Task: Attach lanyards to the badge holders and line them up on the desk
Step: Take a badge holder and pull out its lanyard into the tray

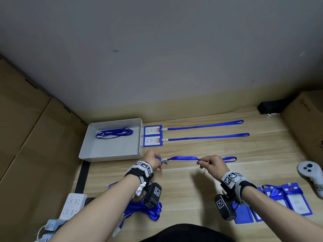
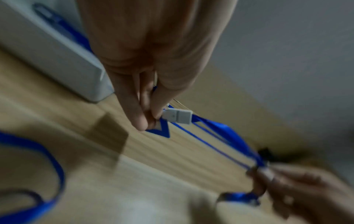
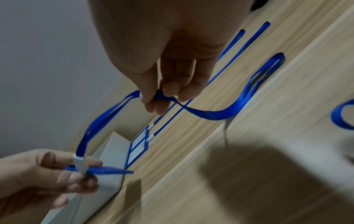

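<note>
Lanyards already clipped to two badge holders (image 1: 152, 135) lie in a neat row at the far side of the tabletop (image 1: 201, 179), just right of the grey tray (image 1: 111, 155), which holds a coil of spare straps. Nearer, the left hand (image 1: 153, 160) pinches a third badge holder's corner together with the white clip (image 2: 178, 116) of the blue lanyard (image 1: 183, 158), fingers (image 2: 134, 112) curled tight. To the right, the right hand (image 1: 212, 164) pinches the strap partway along, raised off the tabletop, while its far loop rests on the wood.

Risks from here, as a judgement: the strap shows a twist near the right fingers (image 3: 151, 97), so it may settle kinked rather than flat. A pull from the right could tug the clip loose. Laid carelessly, the holder might land out of line with the two above, or the strap could drift toward the loose holders (image 1: 295, 199) at the near right.
</note>
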Available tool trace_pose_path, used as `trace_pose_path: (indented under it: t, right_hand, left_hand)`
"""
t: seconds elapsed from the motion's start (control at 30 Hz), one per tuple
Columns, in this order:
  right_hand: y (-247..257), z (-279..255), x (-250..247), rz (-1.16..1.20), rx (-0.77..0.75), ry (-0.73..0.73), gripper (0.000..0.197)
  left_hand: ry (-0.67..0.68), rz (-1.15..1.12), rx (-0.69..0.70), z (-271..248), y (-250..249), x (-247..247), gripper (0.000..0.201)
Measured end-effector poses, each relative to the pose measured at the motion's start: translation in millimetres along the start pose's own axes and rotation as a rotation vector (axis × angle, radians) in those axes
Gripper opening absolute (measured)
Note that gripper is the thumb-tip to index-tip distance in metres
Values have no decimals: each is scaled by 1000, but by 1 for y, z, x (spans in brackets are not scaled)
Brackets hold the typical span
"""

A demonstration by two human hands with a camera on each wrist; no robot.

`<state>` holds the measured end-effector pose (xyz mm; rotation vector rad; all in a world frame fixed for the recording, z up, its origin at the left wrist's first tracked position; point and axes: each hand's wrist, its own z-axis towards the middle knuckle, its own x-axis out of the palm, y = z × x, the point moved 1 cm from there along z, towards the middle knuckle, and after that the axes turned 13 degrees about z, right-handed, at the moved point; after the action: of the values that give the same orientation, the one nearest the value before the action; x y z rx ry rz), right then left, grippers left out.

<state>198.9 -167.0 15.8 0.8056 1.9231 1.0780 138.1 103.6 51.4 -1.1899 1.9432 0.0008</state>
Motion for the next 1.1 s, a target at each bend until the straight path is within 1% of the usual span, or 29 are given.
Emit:
trace_pose_path:
  t: [0.1, 0.13, 0.2, 0.27, 0.47, 0.53, 0.6, 0.67, 0.7, 0.73, 0.8, 0.83, 0.9, 0.93, 0.97, 1.03, 1.07, 1.1]
  right_hand:
    - [-2, 4, -6, 28, 6, -46, 25]
    - [-4, 6, -9, 34, 8, -66, 22]
    - [-6, 9, -12, 18, 20, -104, 16]
    - [-7, 10, -14, -19, 36, -126, 15]
    - [-8, 9, -15, -150, 97, -124, 22]
    - [-10, 9, -15, -224, 155, -63, 21]
    - [-8, 5, -14, -365, 255, 60, 9]
    - [-8, 3, -9, -537, 299, 190, 40]
    - [-1, 1, -5, -555, 260, 222, 51]
    - [8, 1, -2, -522, 179, 236, 56]
    - [29, 0, 7, -354, 20, 244, 51]
    - [37, -1, 11, -239, -4, 275, 49]
    - [47, 0, 17, -34, 40, 354, 52]
    - [49, 0, 20, -12, 53, 382, 51]
    - [50, 0, 21, -39, 31, 391, 50]
    - [47, 4, 21, -175, -89, 325, 60]
    - [47, 7, 19, -212, -155, 284, 65]
    - [50, 8, 18, -205, -202, 262, 66]
  left_hand:
    - [6, 366, 124, 2, 9, -2, 19]
    - [23, 430, 156, -2, 9, -3, 16]
    - [44, 476, 211, -8, 7, -3, 16]
    - [49, 516, 259, -13, 5, -2, 19]
    - [55, 618, 319, -17, -4, -4, 23]
    - [57, 589, 380, -18, -8, -3, 18]
    - [122, 470, 442, -20, -10, 0, 14]
    - [186, 372, 501, -24, -12, 5, 12]
    - [202, 357, 524, -26, -12, 7, 13]
    - [219, 345, 549, -27, -14, 9, 16]
    - [262, 327, 581, -31, -16, 12, 24]
    - [279, 323, 592, -32, -18, 13, 26]
    - [303, 330, 605, -32, -19, 14, 27]
    - [312, 342, 602, -32, -19, 14, 27]
    - [321, 355, 597, -34, -20, 13, 27]
    - [343, 385, 594, -35, -19, 12, 26]
    - [353, 402, 600, -35, -19, 11, 26]
    - [359, 420, 608, -36, -19, 10, 25]
